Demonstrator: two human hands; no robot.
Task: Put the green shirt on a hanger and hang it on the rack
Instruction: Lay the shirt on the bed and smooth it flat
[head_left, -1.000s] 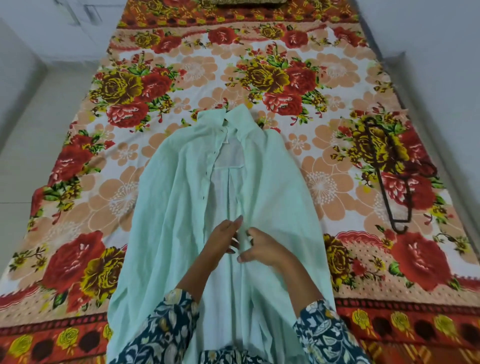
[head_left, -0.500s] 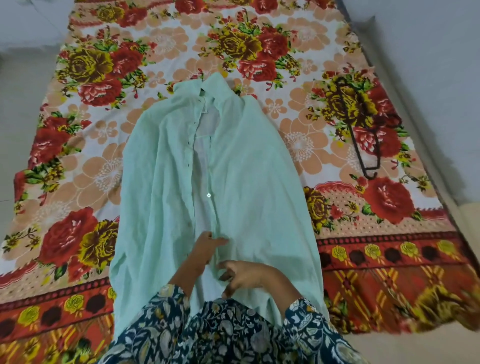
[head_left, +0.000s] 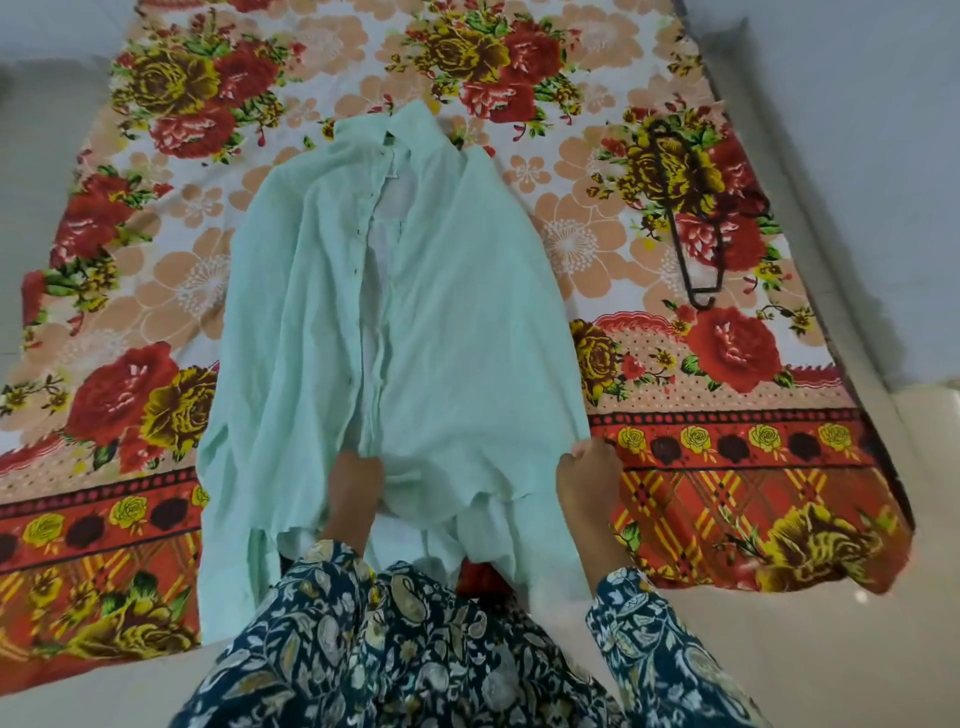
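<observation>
The pale green shirt (head_left: 457, 322) lies front up on the floral bedsheet, collar away from me, its front placket partly apart. My left hand (head_left: 356, 483) grips the lower front placket near the hem. My right hand (head_left: 587, 467) pinches the shirt's lower right edge out at the side. A dark hanger (head_left: 691, 228) lies flat on the sheet to the right of the shirt, hook end toward me. No rack is in view.
The floral bedsheet (head_left: 156, 291) covers a mattress on the floor. A pale wall (head_left: 857, 156) runs along its right side, and light floor tiles (head_left: 31, 156) lie to the left. My patterned blue sleeves and clothing (head_left: 415, 649) fill the bottom.
My hands slid down the placket from mid-shirt to the hem. The right hand then moved out to the lower right edge and took hold of it. The view shifted back toward me.
</observation>
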